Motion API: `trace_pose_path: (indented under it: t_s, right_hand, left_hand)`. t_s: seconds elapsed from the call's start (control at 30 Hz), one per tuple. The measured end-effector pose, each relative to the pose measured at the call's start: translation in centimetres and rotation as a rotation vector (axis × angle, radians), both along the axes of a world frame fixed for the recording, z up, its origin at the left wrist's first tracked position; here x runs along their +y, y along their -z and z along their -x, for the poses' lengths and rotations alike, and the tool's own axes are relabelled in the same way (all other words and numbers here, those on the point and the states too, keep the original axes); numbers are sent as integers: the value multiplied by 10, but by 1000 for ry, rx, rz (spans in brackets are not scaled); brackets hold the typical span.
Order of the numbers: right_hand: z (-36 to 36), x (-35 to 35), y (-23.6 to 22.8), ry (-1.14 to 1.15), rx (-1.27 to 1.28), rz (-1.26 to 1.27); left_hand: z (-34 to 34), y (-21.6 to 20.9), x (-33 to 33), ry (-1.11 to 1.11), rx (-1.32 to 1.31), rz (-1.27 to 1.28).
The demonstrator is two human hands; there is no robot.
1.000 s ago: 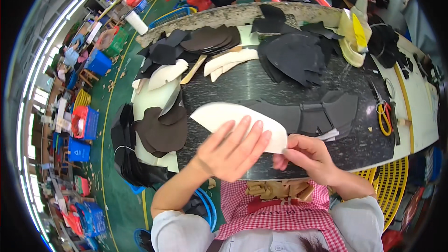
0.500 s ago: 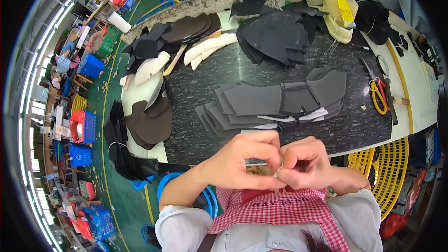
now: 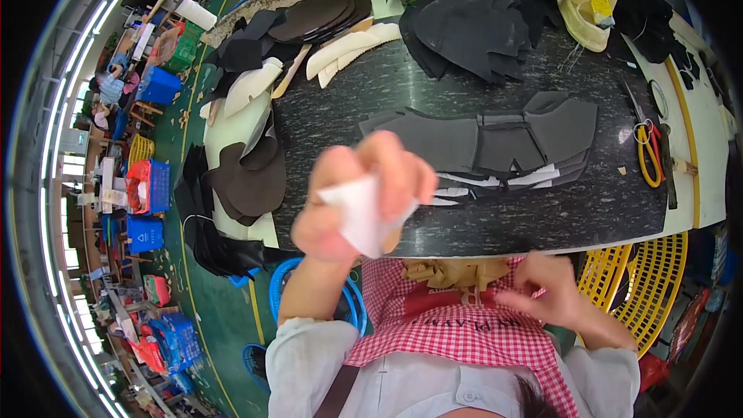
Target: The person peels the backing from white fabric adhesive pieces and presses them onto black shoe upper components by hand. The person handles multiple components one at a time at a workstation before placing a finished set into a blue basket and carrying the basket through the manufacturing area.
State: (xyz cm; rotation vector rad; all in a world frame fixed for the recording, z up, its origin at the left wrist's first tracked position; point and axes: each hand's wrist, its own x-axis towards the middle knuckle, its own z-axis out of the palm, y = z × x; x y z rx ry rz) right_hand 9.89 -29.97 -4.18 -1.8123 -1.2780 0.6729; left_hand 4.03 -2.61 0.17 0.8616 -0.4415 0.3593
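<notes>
My left hand (image 3: pixel 360 197) is raised over the near left part of the dark speckled tabletop (image 3: pixel 325 139), closed around a thin white piece that looks like tissue or paper (image 3: pixel 357 213). The hand is blurred and hides part of a stack of dark grey cut pieces (image 3: pixel 441 143) behind it. White strips (image 3: pixel 534 176) show along the stack's near edge. Lower and to the right, my right hand (image 3: pixel 546 290) hovers in front of the red checked apron (image 3: pixel 433 337), fingers loosely bent and apart, with nothing visible in them. Tan scraps (image 3: pixel 457 272) lie at the apron's top.
Black cut pieces (image 3: pixel 472 31) are piled at the back, with brown pieces (image 3: pixel 325 15) and cream pieces (image 3: pixel 348 50) to their left. Scissors with yellow-orange handles (image 3: pixel 648 159) lie at the right. Yellow baskets (image 3: pixel 654 286) stand below the table's right edge.
My hands were together in front of the apron, pinching something small. Now they are apart: the left has risen up and left with the white piece, the right has moved right and opened.
</notes>
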Motion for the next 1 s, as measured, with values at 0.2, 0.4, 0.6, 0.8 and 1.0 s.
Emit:
trace_pose_path:
  t_s: [0.2, 0.4, 0.6, 0.8, 1.0]
  right_hand:
    - [6, 83, -25, 76, 240, -400]
    - [5, 99, -8, 68, 312, -449]
    - [24, 72, 22, -20, 574, -177]
    - [11, 38, 8, -132, 84, 13]
    - [13, 80, 0, 76, 1060, -116]
  left_hand:
    - [-5, 11, -46, -245, -129, -243]
    - [2, 24, -51, -429, -244, -223]
    - [8, -20, -13, -447, -204, 365]
    - [14, -12, 2, -342, -67, 67]
    - [8, -13, -34, -220, -70, 186]
